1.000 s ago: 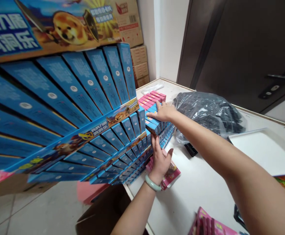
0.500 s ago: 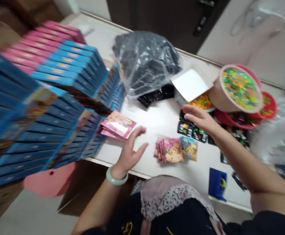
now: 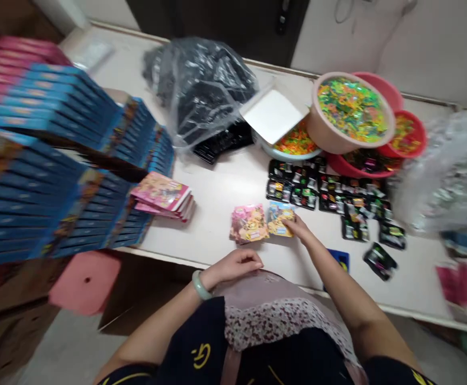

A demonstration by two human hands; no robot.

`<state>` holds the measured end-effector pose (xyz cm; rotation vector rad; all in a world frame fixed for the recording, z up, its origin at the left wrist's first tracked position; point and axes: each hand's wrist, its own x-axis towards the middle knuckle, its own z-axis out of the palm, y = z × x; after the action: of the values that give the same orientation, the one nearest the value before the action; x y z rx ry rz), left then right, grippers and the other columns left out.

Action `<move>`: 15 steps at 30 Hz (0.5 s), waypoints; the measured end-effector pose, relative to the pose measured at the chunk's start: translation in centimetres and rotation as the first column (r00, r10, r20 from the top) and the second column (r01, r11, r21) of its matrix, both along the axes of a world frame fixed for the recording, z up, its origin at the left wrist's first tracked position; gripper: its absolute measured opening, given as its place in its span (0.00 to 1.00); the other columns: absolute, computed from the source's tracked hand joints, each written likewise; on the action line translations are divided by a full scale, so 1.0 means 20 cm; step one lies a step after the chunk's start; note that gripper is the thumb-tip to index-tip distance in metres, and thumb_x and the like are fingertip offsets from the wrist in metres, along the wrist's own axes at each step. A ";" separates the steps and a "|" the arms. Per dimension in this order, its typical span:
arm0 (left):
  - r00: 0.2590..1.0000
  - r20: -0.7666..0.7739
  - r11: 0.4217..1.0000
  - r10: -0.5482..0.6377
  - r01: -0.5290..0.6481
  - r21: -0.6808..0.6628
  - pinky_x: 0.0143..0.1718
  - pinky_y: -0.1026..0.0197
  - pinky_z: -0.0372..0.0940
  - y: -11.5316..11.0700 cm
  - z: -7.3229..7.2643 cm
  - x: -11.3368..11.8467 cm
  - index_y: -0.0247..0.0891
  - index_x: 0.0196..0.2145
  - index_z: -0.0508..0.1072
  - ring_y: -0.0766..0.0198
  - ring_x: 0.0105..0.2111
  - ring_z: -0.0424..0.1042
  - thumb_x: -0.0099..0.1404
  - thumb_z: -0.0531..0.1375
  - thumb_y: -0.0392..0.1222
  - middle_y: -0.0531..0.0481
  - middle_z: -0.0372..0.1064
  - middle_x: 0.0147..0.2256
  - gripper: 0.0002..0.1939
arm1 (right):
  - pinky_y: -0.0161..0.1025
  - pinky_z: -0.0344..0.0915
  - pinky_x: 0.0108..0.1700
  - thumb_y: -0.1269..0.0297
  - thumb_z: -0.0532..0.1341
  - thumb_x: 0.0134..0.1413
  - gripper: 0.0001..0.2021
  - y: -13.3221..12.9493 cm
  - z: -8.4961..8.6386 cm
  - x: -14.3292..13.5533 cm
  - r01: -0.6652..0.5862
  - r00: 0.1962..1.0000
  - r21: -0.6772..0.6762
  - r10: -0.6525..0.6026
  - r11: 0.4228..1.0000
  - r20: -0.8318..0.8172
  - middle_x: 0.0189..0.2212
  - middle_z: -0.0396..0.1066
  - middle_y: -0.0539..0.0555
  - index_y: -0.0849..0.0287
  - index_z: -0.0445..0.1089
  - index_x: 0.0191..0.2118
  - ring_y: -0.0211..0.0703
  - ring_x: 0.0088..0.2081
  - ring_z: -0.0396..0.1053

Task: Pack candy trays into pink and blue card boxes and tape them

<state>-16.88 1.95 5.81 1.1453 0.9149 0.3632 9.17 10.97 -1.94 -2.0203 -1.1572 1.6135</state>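
- Since half a second ago the right hand [image 3: 301, 229] has come down from near the black sachets [image 3: 329, 192] onto the yellow-blue packet [image 3: 280, 218], fingers lightly pinching its right edge.
- The left hand [image 3: 237, 264] has drawn back to the tabletop [image 3: 217, 214] edge, at 7 o'clock of the pink packet [image 3: 248, 223], fingers curled, holding nothing.
- Both packets lie side by side, mid-tabletop.

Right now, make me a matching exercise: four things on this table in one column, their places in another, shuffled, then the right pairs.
Things:
1. right hand
2. left hand
3. black bag
4. beige tub

Places:
A. at the near table edge, by the lap
B. on the blue packet
C. far side, right of the white card
D. far side, behind the blue boxes

Pairs: 1-B, 2-A, 3-D, 4-C
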 end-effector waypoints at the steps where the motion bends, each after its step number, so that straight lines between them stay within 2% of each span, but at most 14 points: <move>1: 0.993 -0.063 0.992 0.098 -0.092 0.090 0.40 0.62 0.66 -0.01 0.04 0.00 0.34 0.34 0.73 0.63 0.35 0.71 0.65 0.58 0.53 0.47 0.73 0.34 0.17 | 0.47 0.69 0.51 0.51 0.67 0.45 0.28 -0.01 0.03 -0.01 -0.014 1.000 -0.007 0.014 1.000 0.002 0.44 0.77 0.56 0.56 0.68 0.52 0.52 0.48 0.74; 3: 0.929 -0.194 0.911 0.314 -0.238 0.335 0.42 0.59 0.67 -0.02 0.07 0.03 0.35 0.35 0.73 0.61 0.36 0.70 0.65 0.57 0.50 0.46 0.72 0.35 0.14 | 0.48 0.70 0.49 0.52 0.66 0.45 0.24 -0.03 0.04 0.00 -0.063 0.998 -0.016 0.063 0.998 -0.014 0.40 0.78 0.57 0.55 0.71 0.49 0.55 0.46 0.75; 4: 0.889 -0.232 0.858 0.394 -0.264 0.441 0.44 0.56 0.67 -0.02 0.05 0.05 0.36 0.36 0.73 0.59 0.38 0.71 0.66 0.55 0.48 0.44 0.72 0.36 0.13 | 0.50 0.71 0.48 0.51 0.65 0.45 0.23 -0.04 0.03 0.01 -0.092 0.996 -0.020 0.091 0.996 -0.022 0.39 0.78 0.59 0.57 0.72 0.47 0.57 0.46 0.75; 6: 0.821 -0.280 0.750 0.498 -0.245 0.614 0.53 0.49 0.65 -0.02 -0.02 0.08 0.37 0.45 0.72 0.54 0.47 0.70 0.66 0.55 0.47 0.40 0.71 0.44 0.15 | 0.48 0.72 0.45 0.48 0.64 0.43 0.23 -0.05 -0.05 0.05 -0.095 0.993 -0.051 0.098 0.994 0.065 0.38 0.78 0.61 0.56 0.73 0.44 0.59 0.45 0.76; 8: 0.773 -0.331 0.685 0.541 -0.177 0.707 0.63 0.41 0.55 -0.02 -0.12 0.10 0.38 0.57 0.65 0.48 0.61 0.59 0.63 0.58 0.48 0.36 0.63 0.57 0.25 | 0.47 0.73 0.45 0.45 0.63 0.42 0.25 -0.05 -0.14 0.08 -0.081 0.978 -0.048 0.089 0.996 0.189 0.43 0.77 0.64 0.55 0.73 0.45 0.60 0.47 0.75; 9: 0.758 -0.362 0.681 0.543 -0.145 0.718 0.65 0.38 0.49 -0.02 -0.17 0.11 0.38 0.61 0.60 0.45 0.66 0.51 0.62 0.60 0.51 0.34 0.56 0.62 0.32 | 0.46 0.73 0.45 0.44 0.63 0.42 0.26 -0.05 -0.18 0.09 -0.084 0.970 -0.050 0.093 0.995 0.223 0.46 0.76 0.64 0.55 0.73 0.45 0.59 0.49 0.74; 11: 0.749 -0.426 0.721 0.508 -0.100 0.685 0.66 0.33 0.42 -0.05 -0.24 0.12 0.40 0.65 0.53 0.41 0.70 0.37 0.59 0.62 0.55 0.34 0.43 0.68 0.41 | 0.46 0.72 0.47 0.43 0.63 0.40 0.28 -0.05 -0.24 0.10 -0.104 0.964 -0.053 0.114 0.993 0.240 0.48 0.75 0.64 0.56 0.72 0.46 0.59 0.50 0.73; 13: 0.753 -0.466 0.767 0.465 -0.079 0.637 0.65 0.30 0.40 -0.07 -0.29 0.14 0.41 0.66 0.51 0.38 0.70 0.31 0.59 0.62 0.55 0.33 0.37 0.69 0.43 | 0.47 0.71 0.48 0.43 0.63 0.38 0.28 -0.05 -0.26 0.09 -0.121 0.967 -0.045 0.128 0.992 0.220 0.47 0.75 0.64 0.56 0.71 0.45 0.59 0.49 0.74; 15: 0.770 -0.471 0.787 0.430 -0.064 0.614 0.65 0.29 0.40 -0.08 -0.30 0.14 0.40 0.66 0.51 0.36 0.69 0.30 0.59 0.63 0.56 0.32 0.35 0.69 0.44 | 0.47 0.72 0.48 0.42 0.63 0.37 0.28 -0.06 -0.27 0.09 -0.121 0.974 -0.027 0.124 0.992 0.189 0.46 0.76 0.63 0.55 0.71 0.43 0.58 0.48 0.75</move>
<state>-14.11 0.28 -0.22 1.7479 1.6079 0.5444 10.96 9.82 -7.38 -2.1920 -1.3651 1.5140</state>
